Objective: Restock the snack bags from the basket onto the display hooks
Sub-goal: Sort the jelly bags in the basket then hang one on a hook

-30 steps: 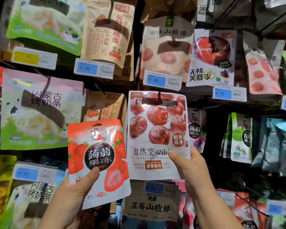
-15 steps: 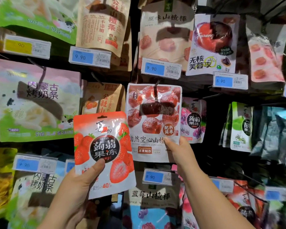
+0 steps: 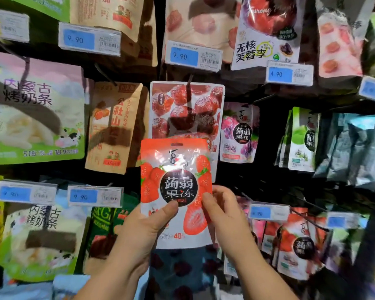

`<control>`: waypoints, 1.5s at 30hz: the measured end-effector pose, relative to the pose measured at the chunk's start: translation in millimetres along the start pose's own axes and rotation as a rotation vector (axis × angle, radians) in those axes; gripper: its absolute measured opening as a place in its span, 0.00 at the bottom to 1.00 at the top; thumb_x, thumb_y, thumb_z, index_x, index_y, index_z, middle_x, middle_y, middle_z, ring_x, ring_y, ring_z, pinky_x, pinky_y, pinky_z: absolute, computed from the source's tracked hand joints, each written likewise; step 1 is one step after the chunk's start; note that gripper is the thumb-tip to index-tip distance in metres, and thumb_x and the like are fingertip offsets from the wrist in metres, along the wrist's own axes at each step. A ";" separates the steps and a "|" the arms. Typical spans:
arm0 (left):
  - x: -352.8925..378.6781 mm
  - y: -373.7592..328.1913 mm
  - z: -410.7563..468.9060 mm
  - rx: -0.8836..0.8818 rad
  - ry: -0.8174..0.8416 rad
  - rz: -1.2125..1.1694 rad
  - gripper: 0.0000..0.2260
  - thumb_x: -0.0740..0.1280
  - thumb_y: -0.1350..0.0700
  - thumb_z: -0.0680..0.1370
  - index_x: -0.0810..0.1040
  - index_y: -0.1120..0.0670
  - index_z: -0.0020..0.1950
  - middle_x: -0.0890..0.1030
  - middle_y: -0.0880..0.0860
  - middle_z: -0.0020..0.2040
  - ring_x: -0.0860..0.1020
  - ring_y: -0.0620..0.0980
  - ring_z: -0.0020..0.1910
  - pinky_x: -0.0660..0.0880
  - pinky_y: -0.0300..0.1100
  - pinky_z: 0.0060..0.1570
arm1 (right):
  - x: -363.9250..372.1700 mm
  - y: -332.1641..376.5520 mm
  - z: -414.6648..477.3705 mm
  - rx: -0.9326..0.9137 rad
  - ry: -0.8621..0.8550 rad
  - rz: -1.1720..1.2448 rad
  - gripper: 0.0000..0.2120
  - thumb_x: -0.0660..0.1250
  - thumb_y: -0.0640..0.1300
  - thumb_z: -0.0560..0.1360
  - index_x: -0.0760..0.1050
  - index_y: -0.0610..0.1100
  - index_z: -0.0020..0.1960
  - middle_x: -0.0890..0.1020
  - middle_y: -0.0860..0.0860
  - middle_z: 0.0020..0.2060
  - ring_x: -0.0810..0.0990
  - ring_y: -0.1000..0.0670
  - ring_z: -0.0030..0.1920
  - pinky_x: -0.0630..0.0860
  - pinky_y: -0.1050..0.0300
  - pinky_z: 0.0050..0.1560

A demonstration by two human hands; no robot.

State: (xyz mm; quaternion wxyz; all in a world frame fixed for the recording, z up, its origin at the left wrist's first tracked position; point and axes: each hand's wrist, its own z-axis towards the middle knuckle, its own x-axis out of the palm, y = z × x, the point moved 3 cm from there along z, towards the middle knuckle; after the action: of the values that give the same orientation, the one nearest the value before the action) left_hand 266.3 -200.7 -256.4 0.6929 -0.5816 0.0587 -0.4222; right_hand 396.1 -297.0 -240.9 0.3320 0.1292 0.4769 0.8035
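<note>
Our left hand [image 3: 145, 230] and right hand [image 3: 223, 211] pinch the glossy red strawberry-jelly pouch [image 3: 175, 191] at six o'clock; it looks light, floppy and slippery.

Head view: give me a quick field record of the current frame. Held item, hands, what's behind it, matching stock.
held item: strawberry jelly bag, upright, front facing camera
left hand: thumb pressed on the bag's front, lower left
right hand: fingers pinching the bag's right edge
hang hole: at the bag's top, not on any hook
behind it: hawthorn bag hanging on a hook, lower part covered by the held bag
matching stock: strawberry bags hanging at lower right
nearby tag: price tag reading 9.90, left of the hands
</note>
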 end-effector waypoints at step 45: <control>144.5 240.1 -30.2 -0.561 0.477 0.335 0.12 0.76 0.60 0.72 0.81 0.55 0.54 0.86 0.53 0.50 0.83 0.56 0.54 0.79 0.51 0.58 | -191.7 -164.5 -130.5 0.418 -0.977 0.273 0.07 0.67 0.45 0.80 0.78 0.41 0.48 0.83 0.44 0.41 0.83 0.44 0.42 0.81 0.48 0.43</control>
State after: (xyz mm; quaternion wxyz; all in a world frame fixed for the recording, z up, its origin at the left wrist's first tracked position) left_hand 465.2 -325.8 -412.1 0.5334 -0.6161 0.4248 -0.3943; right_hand 538.3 -458.3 -427.0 0.3751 0.6112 0.3955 0.5739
